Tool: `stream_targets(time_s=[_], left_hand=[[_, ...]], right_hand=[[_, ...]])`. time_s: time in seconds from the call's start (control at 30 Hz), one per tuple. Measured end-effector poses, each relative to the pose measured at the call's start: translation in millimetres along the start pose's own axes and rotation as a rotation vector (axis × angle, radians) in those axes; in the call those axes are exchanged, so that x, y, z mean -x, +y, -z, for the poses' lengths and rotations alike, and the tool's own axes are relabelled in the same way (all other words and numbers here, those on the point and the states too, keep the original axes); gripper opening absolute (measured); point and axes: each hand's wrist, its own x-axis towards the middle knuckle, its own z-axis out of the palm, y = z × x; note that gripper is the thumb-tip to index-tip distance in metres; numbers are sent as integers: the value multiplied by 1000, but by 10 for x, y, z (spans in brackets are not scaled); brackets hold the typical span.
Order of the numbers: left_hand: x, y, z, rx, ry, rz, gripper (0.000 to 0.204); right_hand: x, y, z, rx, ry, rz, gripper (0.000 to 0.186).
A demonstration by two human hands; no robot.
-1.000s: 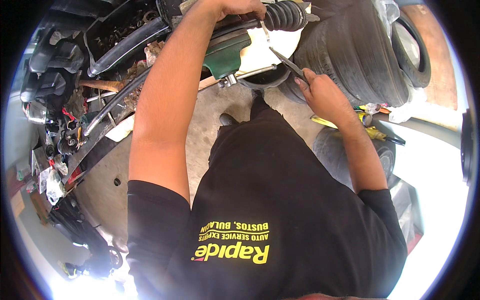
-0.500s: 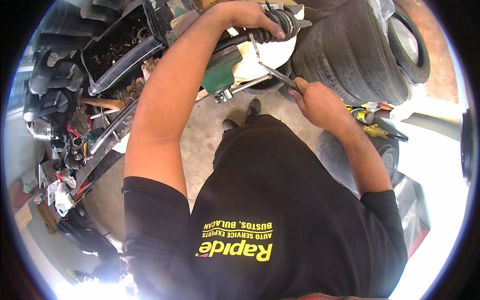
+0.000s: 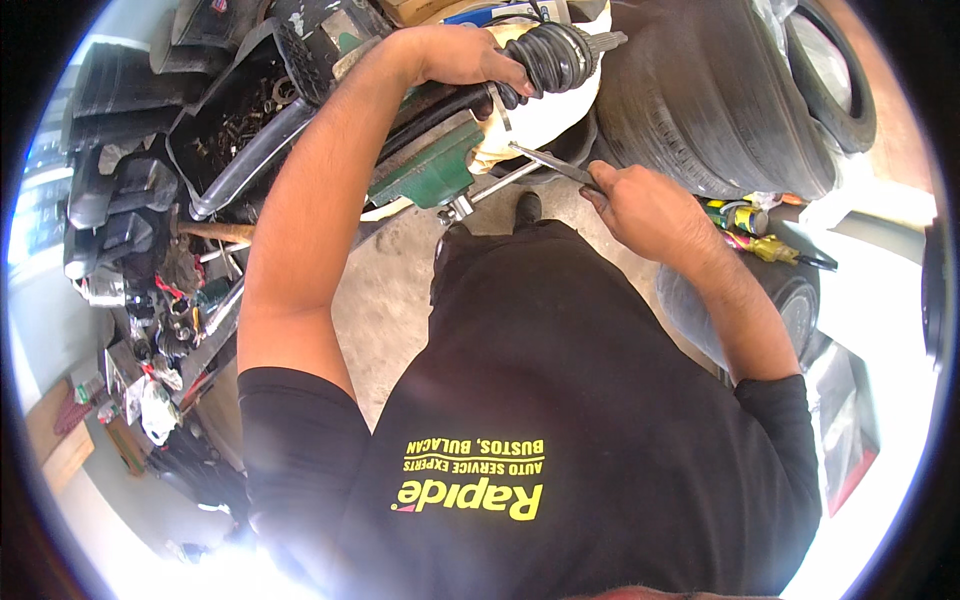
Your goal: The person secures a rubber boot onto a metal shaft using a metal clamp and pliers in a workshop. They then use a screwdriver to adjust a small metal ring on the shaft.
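A drive axle with a ribbed black rubber boot (image 3: 552, 62) lies over the green vise (image 3: 425, 172), its splined metal end (image 3: 606, 42) pointing right. My left hand (image 3: 470, 58) is closed around the axle at the boot's narrow left end, fingertips against the rubber. From there a thin metal band (image 3: 502, 110) hangs down toward me. My right hand (image 3: 640, 205) grips a slim metal tool (image 3: 555, 164) that looks like pliers, its tip at the band's lower end. Whether the jaws clamp the band is too small to tell.
Stacked tires (image 3: 700, 110) stand to the right. The vise's handle bar (image 3: 505, 183) sticks out below the bench. To the left are a black bin of metal parts (image 3: 245, 125), a wooden-handled tool (image 3: 215, 231) and cluttered parts. Cream sheeting (image 3: 560, 115) lies under the boot.
My left hand has shifted from over the boot's ribs to its narrow end, so more of the boot shows. My right hand still holds the tool at the band. The whole view has shifted slightly.
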Motion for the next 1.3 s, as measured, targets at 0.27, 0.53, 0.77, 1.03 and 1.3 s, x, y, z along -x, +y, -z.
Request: stream_targets(time_s=[0.27,0.53,0.77,1.03,1.3], left_hand=[[43,-122,-25,-287,-64,-60,46],[5,-77,130,250,-127,191,56],[95,-265,70,481,42,92,58],[-128,-324,-227,657,136,143,34],[93,-115,-104,449,88,113,27]], right_hand=[[87,-110,59,68,75,-105,30],[103,-215,23,81,33,-181,28],[103,-322,4,33,26,-192,28],[118,-371,13,80,17,-193,29],[145,-402,82,95,18,-191,29]])
